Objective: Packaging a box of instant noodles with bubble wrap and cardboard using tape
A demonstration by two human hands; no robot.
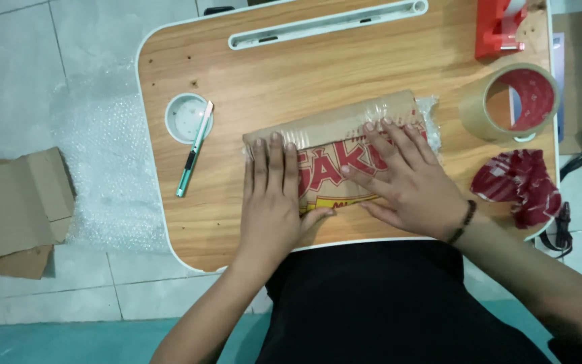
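Both hands, left hand [272, 195] and right hand [405, 176], press flat, fingers spread, on the tape-wrapped brown package [335, 131] with red lettering near the table's [237, 222] front edge.

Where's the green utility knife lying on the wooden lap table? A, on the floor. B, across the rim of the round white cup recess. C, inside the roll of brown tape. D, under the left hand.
B: the slim green utility knife lies with its top end over the rim of the round white cup recess, clear of both hands.

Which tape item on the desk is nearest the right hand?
The brown tape roll, standing just beyond the right hand; the red dispenser sits farther off at the desk's far corner.
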